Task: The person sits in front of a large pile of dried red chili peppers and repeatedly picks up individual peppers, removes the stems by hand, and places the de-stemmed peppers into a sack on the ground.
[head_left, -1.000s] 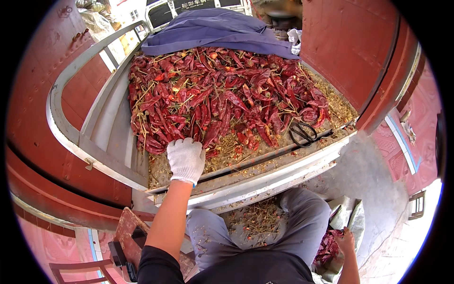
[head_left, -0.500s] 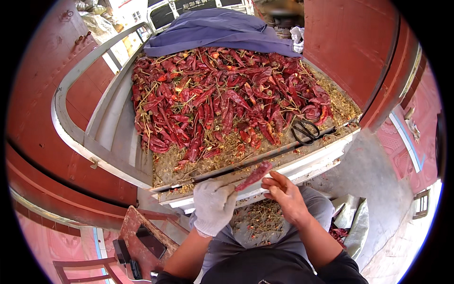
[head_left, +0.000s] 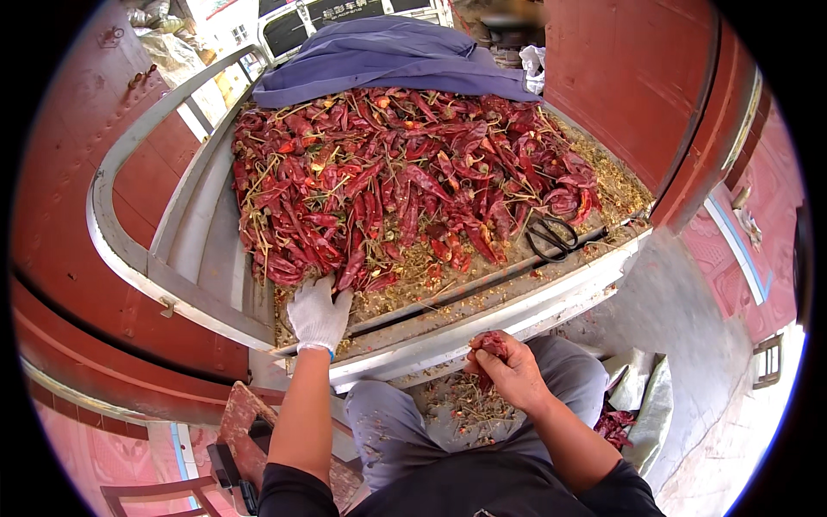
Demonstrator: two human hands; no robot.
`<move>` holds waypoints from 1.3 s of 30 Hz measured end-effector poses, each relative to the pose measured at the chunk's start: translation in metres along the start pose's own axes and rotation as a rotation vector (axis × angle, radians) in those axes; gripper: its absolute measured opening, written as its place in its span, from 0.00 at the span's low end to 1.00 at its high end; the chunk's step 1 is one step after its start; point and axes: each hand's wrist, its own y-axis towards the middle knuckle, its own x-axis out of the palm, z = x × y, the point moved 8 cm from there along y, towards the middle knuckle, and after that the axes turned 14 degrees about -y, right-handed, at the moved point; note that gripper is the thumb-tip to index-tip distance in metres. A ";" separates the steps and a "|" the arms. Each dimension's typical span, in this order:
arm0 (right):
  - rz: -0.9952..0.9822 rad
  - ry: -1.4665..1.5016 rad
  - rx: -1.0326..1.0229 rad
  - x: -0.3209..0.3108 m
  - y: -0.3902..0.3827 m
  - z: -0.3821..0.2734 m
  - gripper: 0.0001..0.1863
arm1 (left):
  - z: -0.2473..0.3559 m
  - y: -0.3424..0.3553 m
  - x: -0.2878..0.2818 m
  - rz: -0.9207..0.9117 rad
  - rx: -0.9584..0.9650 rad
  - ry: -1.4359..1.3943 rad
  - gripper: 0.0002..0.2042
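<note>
Pinching a chili [head_left: 493, 345] in bare right hand [head_left: 520, 376], just off the bed lip [head_left: 564, 289], above the knees. Reaching with gloved left hand [head_left: 319, 315] to near-left edge of pile [head_left: 405, 181]; can't tell finger closure. Rail [head_left: 129, 258] at far left, scissors [head_left: 565, 247] at right edge, floor [head_left: 676, 302] beyond.

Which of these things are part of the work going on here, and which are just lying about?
Part of the work:
- gloved left hand, at the near edge of the pepper pile
- bare right hand, holding a red pepper

Seemingly just lying about:
- black scissors, untouched
- purple-blue cloth, over the pile's far end
</note>
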 end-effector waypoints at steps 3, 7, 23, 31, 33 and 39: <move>-0.009 -0.004 0.062 -0.003 -0.004 0.011 0.09 | -0.012 0.007 0.006 -0.075 -0.074 0.009 0.14; -0.009 -0.081 0.047 -0.001 -0.006 0.018 0.09 | 0.001 0.004 -0.018 0.113 0.108 -0.044 0.12; -0.110 0.258 0.119 0.057 0.023 -0.016 0.15 | 0.147 -0.110 -0.024 -0.098 0.404 -0.286 0.18; -0.310 0.042 0.075 0.042 0.010 -0.014 0.10 | 0.121 -0.103 -0.009 -0.427 0.092 -0.821 0.21; -0.349 -0.091 0.060 0.044 0.006 -0.013 0.11 | 0.131 -0.098 -0.004 -0.508 0.123 -0.834 0.20; -0.426 -0.705 -0.294 0.039 0.004 -0.042 0.14 | 0.152 -0.099 -0.014 -0.673 0.525 -0.438 0.15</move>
